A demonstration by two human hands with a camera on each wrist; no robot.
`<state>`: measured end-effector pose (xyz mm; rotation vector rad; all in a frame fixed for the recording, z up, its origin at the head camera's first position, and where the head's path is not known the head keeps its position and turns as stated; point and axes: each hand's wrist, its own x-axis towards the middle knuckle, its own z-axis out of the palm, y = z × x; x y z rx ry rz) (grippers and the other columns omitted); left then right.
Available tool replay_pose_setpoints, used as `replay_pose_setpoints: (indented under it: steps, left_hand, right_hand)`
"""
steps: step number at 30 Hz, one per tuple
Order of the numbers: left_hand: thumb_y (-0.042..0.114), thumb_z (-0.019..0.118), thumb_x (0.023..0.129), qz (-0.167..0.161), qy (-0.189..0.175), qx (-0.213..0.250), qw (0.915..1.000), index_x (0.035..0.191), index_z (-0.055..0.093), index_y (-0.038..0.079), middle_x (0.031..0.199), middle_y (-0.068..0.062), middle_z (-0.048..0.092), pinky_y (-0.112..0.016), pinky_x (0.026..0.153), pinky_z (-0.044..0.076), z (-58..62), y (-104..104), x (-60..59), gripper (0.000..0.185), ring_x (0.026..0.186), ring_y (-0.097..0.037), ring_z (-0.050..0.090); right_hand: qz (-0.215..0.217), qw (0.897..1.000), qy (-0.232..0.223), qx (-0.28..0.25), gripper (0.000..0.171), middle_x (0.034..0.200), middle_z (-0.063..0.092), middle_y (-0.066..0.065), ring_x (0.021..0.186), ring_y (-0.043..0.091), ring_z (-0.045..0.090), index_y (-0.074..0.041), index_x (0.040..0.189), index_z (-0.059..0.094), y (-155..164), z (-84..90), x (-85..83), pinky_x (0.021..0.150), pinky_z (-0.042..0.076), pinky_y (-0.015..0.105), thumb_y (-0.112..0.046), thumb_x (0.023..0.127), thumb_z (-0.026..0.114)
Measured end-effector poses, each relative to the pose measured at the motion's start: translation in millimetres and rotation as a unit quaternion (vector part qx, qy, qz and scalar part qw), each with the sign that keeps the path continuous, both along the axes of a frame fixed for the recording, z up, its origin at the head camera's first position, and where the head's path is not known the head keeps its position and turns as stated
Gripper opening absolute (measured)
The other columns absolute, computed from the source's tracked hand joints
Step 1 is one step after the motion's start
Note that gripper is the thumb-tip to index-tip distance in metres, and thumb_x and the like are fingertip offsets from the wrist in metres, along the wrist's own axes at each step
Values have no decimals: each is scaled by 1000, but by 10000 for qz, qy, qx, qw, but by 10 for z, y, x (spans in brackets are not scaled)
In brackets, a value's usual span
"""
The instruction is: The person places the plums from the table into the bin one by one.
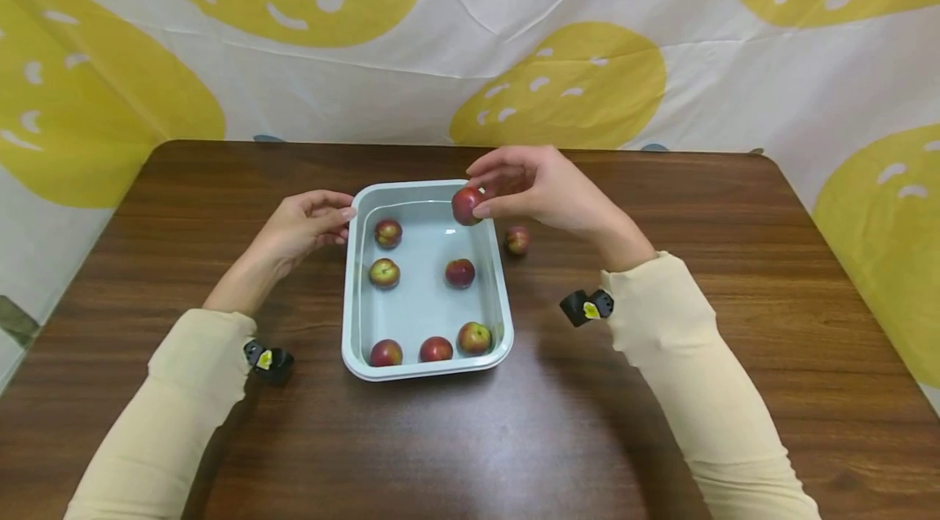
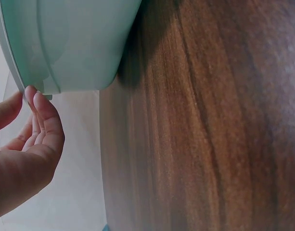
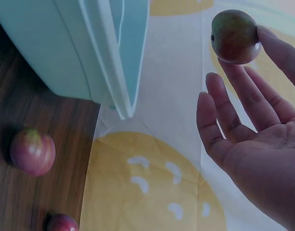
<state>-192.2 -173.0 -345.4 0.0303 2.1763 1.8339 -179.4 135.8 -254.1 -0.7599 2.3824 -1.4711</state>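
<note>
My left hand pinches the left rim of a pale blue-green plastic tub between thumb and fingers; the left wrist view shows the same grip at the rim. Over the tub's far right corner, my right hand holds a red plum by thumb and fingertips. In the right wrist view this plum sits between thumb and forefinger, other fingers spread loosely. Inside the tub lie several plums, among them a greenish one, a dark red one and three along the near wall.
Just right of the tub a plum lies on the brown wooden table. A second loose plum shows in the right wrist view. White cloth with yellow printed shapes hangs behind the table.
</note>
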Motion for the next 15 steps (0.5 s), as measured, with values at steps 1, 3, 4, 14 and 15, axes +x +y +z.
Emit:
replay_pose_setpoints:
  steps: [1, 3, 4, 14, 15]
  left_hand:
    - [17, 60, 89, -5, -4, 1, 10000, 122, 46, -8, 84, -1, 63, -31, 76, 53, 2, 1, 0, 44, 70, -11, 59]
    - [18, 61, 89, 7, 20, -26, 10000, 121, 46, -7, 85, -2, 63, -32, 76, 53, -4, 4, -3, 44, 70, -11, 59]
    - [18, 61, 88, 9, 38, -18, 10000, 121, 46, -7, 85, -3, 63, -32, 76, 53, -10, 4, -5, 44, 71, -11, 59]
    - [28, 70, 81, 20, 69, 307, 9995, 117, 52, -1, 92, -11, 64, -30, 70, 54, -281, -97, -173, 50, 74, -18, 61]
    - [29, 71, 80, 33, 49, 288, 9996, 117, 53, 0, 92, -11, 64, -29, 70, 54, -309, -109, -190, 51, 74, -17, 61]
  right_hand:
    - [4, 10000, 2, 56, 40, 99, 66, 9, 90, 18, 62, 0, 112, 60, -12, -7, 4, 75, 51, 29, -6, 75, 74]
    - [8, 9999, 9, 173, 40, 99, 66, 9, 89, 17, 62, -1, 112, 60, -33, -25, 16, 74, 51, 29, -7, 75, 75]
    - [3, 9997, 26, 249, 40, 99, 66, 8, 89, 17, 62, -2, 111, 60, -42, -34, 22, 73, 51, 29, -8, 75, 75]
    - [153, 9988, -53, 453, 42, 101, 66, 7, 90, 17, 61, -1, 113, 59, -121, -136, 58, 74, 49, 29, -11, 75, 75]
    - [175, 9989, -65, 421, 42, 101, 66, 7, 89, 18, 61, -1, 113, 60, -126, -142, 61, 74, 50, 29, -10, 75, 76]
